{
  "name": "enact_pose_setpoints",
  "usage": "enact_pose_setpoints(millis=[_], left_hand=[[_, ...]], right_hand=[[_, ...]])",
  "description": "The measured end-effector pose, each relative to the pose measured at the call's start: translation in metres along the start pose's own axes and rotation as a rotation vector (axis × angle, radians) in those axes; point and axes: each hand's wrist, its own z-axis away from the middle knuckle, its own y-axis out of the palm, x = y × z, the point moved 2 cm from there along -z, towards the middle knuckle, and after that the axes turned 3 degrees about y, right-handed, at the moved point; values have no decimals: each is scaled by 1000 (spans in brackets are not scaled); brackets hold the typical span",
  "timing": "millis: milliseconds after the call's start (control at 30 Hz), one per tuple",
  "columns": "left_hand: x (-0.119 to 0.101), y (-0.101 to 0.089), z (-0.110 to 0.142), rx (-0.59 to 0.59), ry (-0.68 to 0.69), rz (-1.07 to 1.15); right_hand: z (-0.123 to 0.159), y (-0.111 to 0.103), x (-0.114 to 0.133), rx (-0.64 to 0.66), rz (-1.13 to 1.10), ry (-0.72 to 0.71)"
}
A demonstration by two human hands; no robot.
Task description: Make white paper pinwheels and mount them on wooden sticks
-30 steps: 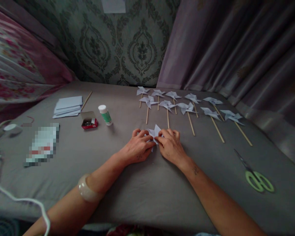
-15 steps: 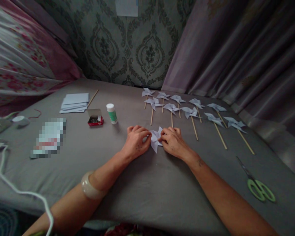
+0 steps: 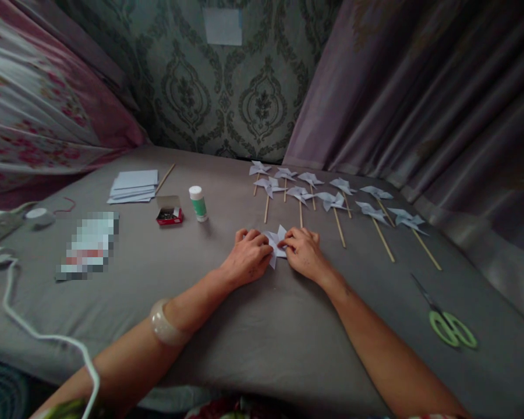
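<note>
A small white folded paper pinwheel [image 3: 276,244] lies on the grey cloth surface [image 3: 262,337] in front of me. My left hand [image 3: 247,259] pinches its left side with curled fingers. Its right side is pinched by my right hand [image 3: 304,253], fingers pressed together. The two hands nearly touch over the paper, and much of it is hidden under the fingers. A pale bangle [image 3: 166,329] sits on my left wrist.
Several finished paper pinwheels on wooden sticks [image 3: 332,201] lie in rows beyond my hands. Left of them stand a glue bottle [image 3: 198,203], a red box of pins [image 3: 169,214], a stack of white paper [image 3: 133,186] and a stick. Green scissors [image 3: 448,323] lie right. A white cable [image 3: 39,334] runs left.
My hands have closed in tighter over the paper pinwheel, covering more of it. The camera view shifted slightly; nothing else on the surface moved.
</note>
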Motion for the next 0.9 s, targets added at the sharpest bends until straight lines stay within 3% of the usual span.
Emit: enact_pose_setpoints(millis=[200,567,900], left_hand=[[0,-2,-1,-9,-11,9],[0,-3,0,-14,-15,18],[3,-5,1,-54,-91,34]], right_hand=[[4,-1,-3,-211,-34,97],[8,4,2,-96,105,-69],[3,1,22,28,358,-201]])
